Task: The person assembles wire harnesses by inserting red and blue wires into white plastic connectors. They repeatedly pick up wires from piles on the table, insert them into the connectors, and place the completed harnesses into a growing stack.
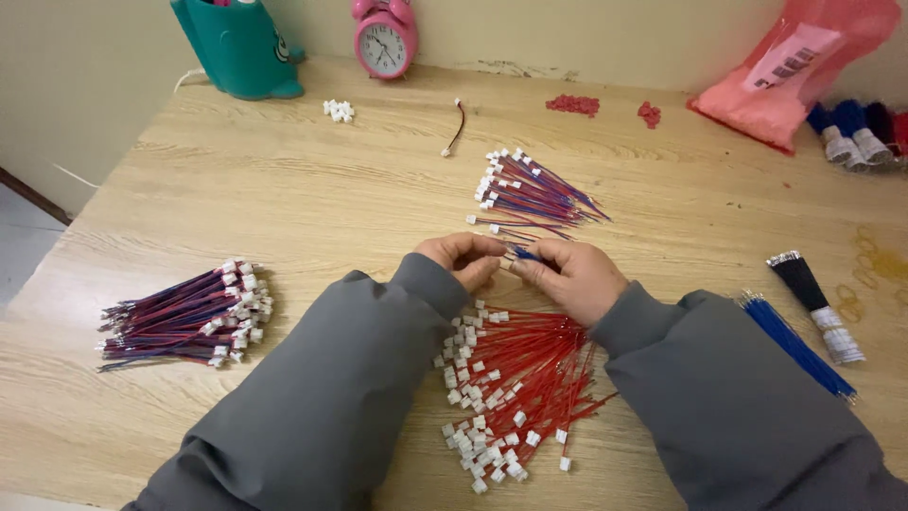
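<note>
Your left hand (pixel 463 257) and right hand (pixel 570 274) meet at the middle of the wooden table (pixel 312 180), fingertips pinched together on a thin blue wire (pixel 526 254) and, as far as I can tell, a small white connector between them (the joint itself is hidden by your fingers, so I cannot say how far the wire is seated).

The main risk is right under your wrists. The loose pile of red wires with white plugs (pixel 506 388) lies touching your sleeves, and a drag of either cuff could fan it out or push plugs toward the table's near edge.

Just beyond your fingers sits the small heap of red-and-blue finished leads (pixel 530 194). If you drop the piece short, it may tangle with the red pile instead.

The blue wire bundle (pixel 794 343) lies near your right elbow, with the black bundle (pixel 813 298) just beside it. A wide swing of that arm could roll either one.

The large bundle on the left (pixel 184 317) is well apart and looks safe.

A slipping pinch could also bend the wire's tip.
</note>
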